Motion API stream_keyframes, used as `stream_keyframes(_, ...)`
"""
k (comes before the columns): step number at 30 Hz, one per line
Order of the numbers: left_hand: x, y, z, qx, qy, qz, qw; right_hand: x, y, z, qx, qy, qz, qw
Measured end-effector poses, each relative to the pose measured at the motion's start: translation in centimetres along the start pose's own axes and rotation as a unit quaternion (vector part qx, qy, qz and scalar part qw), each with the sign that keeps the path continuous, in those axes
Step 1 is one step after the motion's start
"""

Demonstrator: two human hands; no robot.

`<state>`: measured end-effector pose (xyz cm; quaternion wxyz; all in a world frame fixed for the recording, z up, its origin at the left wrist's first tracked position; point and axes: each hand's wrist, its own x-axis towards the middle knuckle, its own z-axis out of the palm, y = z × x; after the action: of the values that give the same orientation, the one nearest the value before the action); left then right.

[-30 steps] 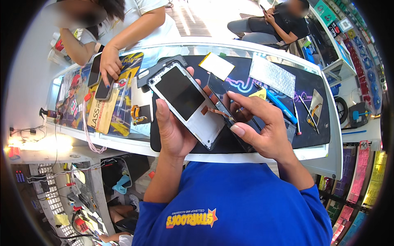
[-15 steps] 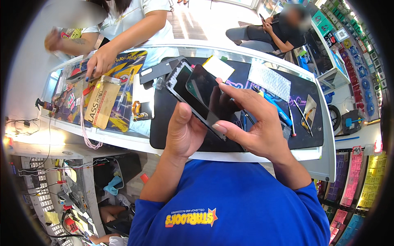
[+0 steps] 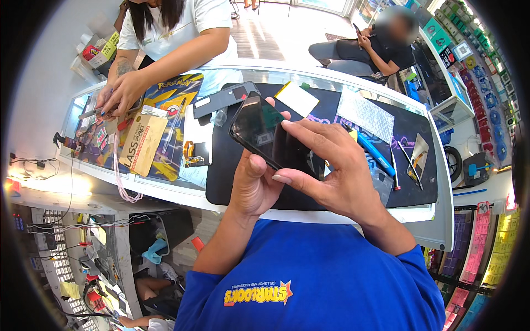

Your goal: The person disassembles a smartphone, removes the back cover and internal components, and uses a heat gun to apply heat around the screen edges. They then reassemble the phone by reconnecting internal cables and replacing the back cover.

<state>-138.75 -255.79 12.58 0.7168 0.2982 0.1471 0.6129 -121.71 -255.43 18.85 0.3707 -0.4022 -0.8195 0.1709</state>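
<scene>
My left hand (image 3: pixel 255 185) is closed around a black phone from beneath, its thumb along the near edge and fingertips showing past the far side. The glossy black phone screen (image 3: pixel 265 132) lies over the frame, which it almost wholly hides. My right hand (image 3: pixel 339 160) grips the screen's right part, thumb at the near edge and fingers at the far edge. Behind the phone lies a grey phone back cover (image 3: pixel 226 99), with a white flat battery-like piece (image 3: pixel 297 99) to its right.
A black work mat (image 3: pixel 221 182) covers the counter, bearing a blue tool (image 3: pixel 377 153), thin screwdrivers (image 3: pixel 409 165) and bubble wrap (image 3: pixel 365 116). At left are a cardboard screen-protector pack (image 3: pixel 144 144) and a flex cable (image 3: pixel 190 154). A person's hands (image 3: pixel 121 94) rest across the counter; another person sits beyond.
The screen, earlier tilted up from the frame with a gap between them, has come down over it. Across the counter, the other person's hands have come together.
</scene>
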Motion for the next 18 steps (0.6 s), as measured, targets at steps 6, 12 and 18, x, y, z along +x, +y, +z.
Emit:
stream_keyframes(6,0.14,-0.18,-0.04,-0.042,0.000,-0.010,0.999,-0.15,0.04,-0.17,0.009,0.001,0.010,1.000)
stream_keyframes(12,0.18,-0.41,-0.08,-0.031,0.013,-0.013,0.999,-0.28,-0.44,-0.34,-0.011,-0.004,0.024,1.000)
stream_keyframes(18,0.26,-0.58,-0.14,-0.030,0.006,-0.014,0.999,-0.23,-0.79,-0.47,-0.040,0.004,0.008,0.999)
